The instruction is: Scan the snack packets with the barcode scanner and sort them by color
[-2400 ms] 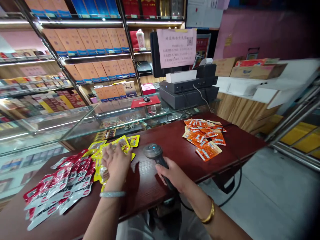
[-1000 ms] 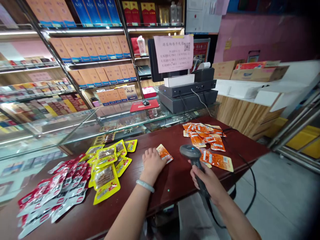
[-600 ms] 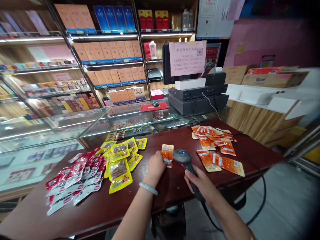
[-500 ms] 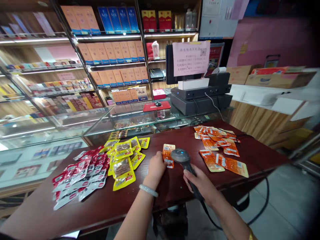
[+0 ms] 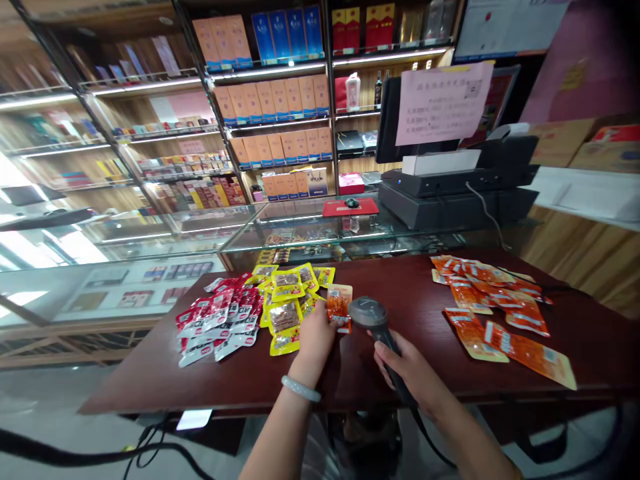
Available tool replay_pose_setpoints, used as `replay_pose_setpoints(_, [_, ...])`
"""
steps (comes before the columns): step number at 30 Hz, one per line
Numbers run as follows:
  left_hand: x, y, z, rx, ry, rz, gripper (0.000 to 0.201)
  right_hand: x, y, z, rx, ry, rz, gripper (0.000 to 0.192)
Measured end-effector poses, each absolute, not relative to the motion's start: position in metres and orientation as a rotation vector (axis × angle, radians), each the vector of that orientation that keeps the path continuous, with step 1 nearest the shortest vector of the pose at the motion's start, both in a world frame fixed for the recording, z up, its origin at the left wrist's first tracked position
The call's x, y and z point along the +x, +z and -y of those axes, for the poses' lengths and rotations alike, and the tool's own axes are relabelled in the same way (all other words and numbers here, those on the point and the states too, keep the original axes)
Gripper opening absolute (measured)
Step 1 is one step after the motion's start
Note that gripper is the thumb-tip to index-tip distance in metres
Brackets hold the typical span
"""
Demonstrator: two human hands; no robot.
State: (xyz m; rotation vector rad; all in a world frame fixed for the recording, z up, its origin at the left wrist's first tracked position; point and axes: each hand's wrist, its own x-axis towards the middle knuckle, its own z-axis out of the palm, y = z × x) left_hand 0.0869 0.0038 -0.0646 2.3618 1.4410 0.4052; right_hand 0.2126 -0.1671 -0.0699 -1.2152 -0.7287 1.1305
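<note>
Orange packet upright in left hand (scanner beside); table edge near.

The table is dark reddish-brown wood with a faint grain. The packet in the left hand is orange with a white label patch; the scanner in the right hand is dark grey, nearly black. Toward the table's right edge lie orange packets with white and blue labels. Toward its left edge lie yellow packets with brown centres, then red-and-white packets. A pale grey-white bangle rings the left wrist.
</note>
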Motion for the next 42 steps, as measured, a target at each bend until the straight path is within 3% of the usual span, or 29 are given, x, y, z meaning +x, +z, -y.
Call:
replay_pose_setpoints(5, [0.081,-0.058,-0.012,2.312,0.394,-1.501,0.045,0.209,-0.070,0.164,-1.218,1.150,0.725,0.047])
replay_pose_setpoints(17, [0.160,-0.045,-0.064,2.490,0.324,-1.683,0.047,0.244,-0.057,0.151,-1.205,1.055,0.658,0.052])
replay_pose_setpoints(23, [0.168,-0.038,-0.059,2.782,0.553,-1.735,0.043,0.263,-0.055,0.194,-1.212,0.968,0.597,0.050])
replay_pose_setpoints(27, [0.204,-0.038,-0.009,2.903,0.485,-1.306,0.054,0.274,-0.059,0.225,-1.188,0.921,0.510,0.047])
replay_pose_setpoints(32, [0.266,-0.051,0.081,2.875,0.264,-0.510,0.050,0.288,-0.064,0.266,-1.268,0.817,0.429,0.047])
replay_pose_setpoints(36, [0.302,-0.060,0.113,2.813,0.248,-0.300,0.051,0.296,-0.061,0.296,-1.292,0.764,0.366,0.046])
replay_pose_setpoints(42, [0.305,-0.052,0.102,2.869,0.023,-0.091,0.044,0.300,-0.059,0.316,-1.299,0.724,0.303,0.043])
